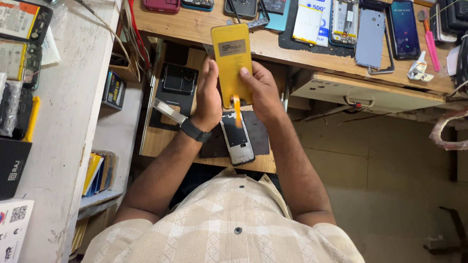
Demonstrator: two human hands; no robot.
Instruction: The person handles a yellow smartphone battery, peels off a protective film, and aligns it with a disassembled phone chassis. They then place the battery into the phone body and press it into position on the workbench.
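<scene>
1. The fingers of the left hand [208, 95] are closed on the left long edge of a yellow screen panel [233, 61]; the palm faces right and the thumb side lies toward the panel's face.
2. The right hand [263, 92] clamps the panel's right edge, its thumb [245, 73] pressed flat on the yellow face and the other fingers curled behind it.
3. The panel is held upright, off the surface, between both hands. Its top end rises over the front edge of the upper wooden tabletop [273, 46]. A short orange ribbon cable [237, 109] hangs from its lower end.
4. Both forearms rise from the bottom of the view and converge on the panel. The left wrist wears a dark watch [196, 130].
5. Just below the hands, an opened phone frame [236, 139] lies on a dark mat [258, 139] on a pulled-out wooden tray [156, 139]; the cable's tip hangs over the frame's top end.
6. On the tray's left part, another dark mat carries a black phone back [179, 79].
7. Along the upper tabletop lie several phones [403, 29] and loose parts, with a pink tool [431, 43] near its right end.
8. A drawer [360, 92] hangs under that tabletop's right half.
9. A white counter [73, 97] at left carries phone batteries [19, 22].
</scene>
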